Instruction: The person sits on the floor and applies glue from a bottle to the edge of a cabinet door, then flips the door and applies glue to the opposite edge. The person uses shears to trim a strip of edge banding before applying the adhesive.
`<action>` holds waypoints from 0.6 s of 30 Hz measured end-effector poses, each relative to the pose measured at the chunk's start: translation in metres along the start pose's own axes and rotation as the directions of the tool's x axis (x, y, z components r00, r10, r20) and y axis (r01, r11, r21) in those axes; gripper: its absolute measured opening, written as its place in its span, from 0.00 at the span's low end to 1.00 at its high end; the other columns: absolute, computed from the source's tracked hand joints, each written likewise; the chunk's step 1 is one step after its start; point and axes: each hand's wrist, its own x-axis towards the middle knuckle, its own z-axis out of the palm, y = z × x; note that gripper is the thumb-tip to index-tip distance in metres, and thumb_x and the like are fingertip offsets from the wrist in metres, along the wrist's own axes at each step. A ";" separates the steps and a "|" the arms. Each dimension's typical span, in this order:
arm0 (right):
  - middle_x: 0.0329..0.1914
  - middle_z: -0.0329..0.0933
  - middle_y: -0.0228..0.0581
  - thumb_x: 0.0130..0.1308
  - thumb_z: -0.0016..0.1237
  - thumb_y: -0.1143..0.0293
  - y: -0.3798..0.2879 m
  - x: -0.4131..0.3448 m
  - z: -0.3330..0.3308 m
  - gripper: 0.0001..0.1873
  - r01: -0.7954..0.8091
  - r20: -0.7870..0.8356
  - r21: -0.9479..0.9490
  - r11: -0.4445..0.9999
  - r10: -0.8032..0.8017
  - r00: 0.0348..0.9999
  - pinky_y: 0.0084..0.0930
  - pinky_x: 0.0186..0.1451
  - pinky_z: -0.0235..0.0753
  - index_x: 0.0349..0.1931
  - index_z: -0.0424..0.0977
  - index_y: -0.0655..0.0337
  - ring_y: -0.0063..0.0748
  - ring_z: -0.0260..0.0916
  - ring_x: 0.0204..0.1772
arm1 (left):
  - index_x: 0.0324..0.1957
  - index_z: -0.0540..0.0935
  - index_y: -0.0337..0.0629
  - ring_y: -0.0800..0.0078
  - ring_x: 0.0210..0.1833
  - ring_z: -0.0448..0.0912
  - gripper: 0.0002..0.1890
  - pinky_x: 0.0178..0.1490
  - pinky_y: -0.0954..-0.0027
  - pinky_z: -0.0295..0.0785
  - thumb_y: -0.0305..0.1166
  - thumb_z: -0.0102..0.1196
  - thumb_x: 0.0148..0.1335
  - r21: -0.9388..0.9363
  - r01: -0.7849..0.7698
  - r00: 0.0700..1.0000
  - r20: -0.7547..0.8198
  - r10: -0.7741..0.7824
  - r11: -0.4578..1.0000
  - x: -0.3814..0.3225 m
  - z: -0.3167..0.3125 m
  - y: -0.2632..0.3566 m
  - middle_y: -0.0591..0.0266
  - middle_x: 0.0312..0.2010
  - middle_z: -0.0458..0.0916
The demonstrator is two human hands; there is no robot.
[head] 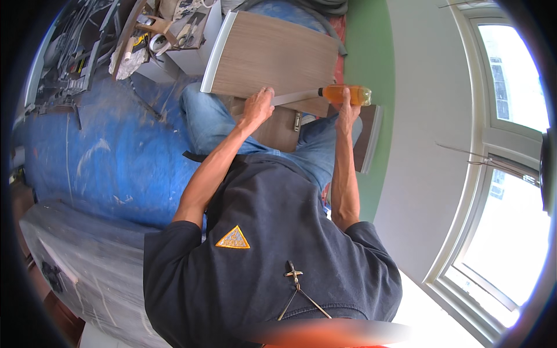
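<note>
My left hand (260, 105) grips the near end of a pale strip (296, 97), which looks like the edge of a brown wood-grain board. My right hand (347, 114) holds a clear plastic bottle (354, 95) of amber liquid on its side. The bottle's black tip points left and meets or overlaps the strip's right end; contact cannot be told. Beyond my hands lies a large wood-grain panel (278, 52) with a whitish metal-like profile (219, 52) along its left edge. Between my legs is another brown board (278, 128), with a metal hinge (297, 121) on it.
Another board with a pale profile (372, 139) stands beside my right leg. Blue sheeting (126, 161) covers the floor at left. Scissors (190, 40), a tape roll (159, 43) and several tools lie at upper left. A wall with windows (500, 174) rises at right.
</note>
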 end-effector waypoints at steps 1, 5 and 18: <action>0.58 0.73 0.44 0.70 0.59 0.57 0.004 0.000 0.001 0.28 -0.029 0.012 0.016 0.999 0.029 1.000 0.44 0.49 0.88 0.62 0.67 0.63 0.41 0.75 0.59 | 0.48 0.74 0.41 0.46 0.51 0.81 0.21 0.51 0.49 0.76 0.29 0.69 0.56 -0.003 0.003 1.000 -0.009 -0.003 1.000 0.000 0.001 -0.001 0.49 0.47 0.80; 0.58 0.73 0.44 0.70 0.59 0.56 0.013 0.001 0.001 0.28 -0.167 0.022 0.088 0.982 0.166 0.986 0.43 0.47 0.89 0.61 0.68 0.62 0.42 0.74 0.61 | 0.48 0.74 0.41 0.46 0.51 0.80 0.21 0.51 0.49 0.76 0.29 0.69 0.56 -0.015 0.031 0.999 -0.030 -0.032 0.999 -0.001 0.006 -0.007 0.49 0.47 0.80; 0.50 0.80 0.42 0.68 0.62 0.56 0.030 -0.009 0.020 0.24 0.168 0.085 -0.278 0.946 -0.150 0.985 0.34 0.49 0.81 0.54 0.74 0.65 0.34 0.77 0.51 | 0.47 0.76 0.38 0.45 0.51 0.81 0.20 0.52 0.49 0.77 0.27 0.69 0.55 -0.071 0.035 0.999 -0.024 -0.036 0.997 -0.003 0.009 -0.007 0.46 0.46 0.80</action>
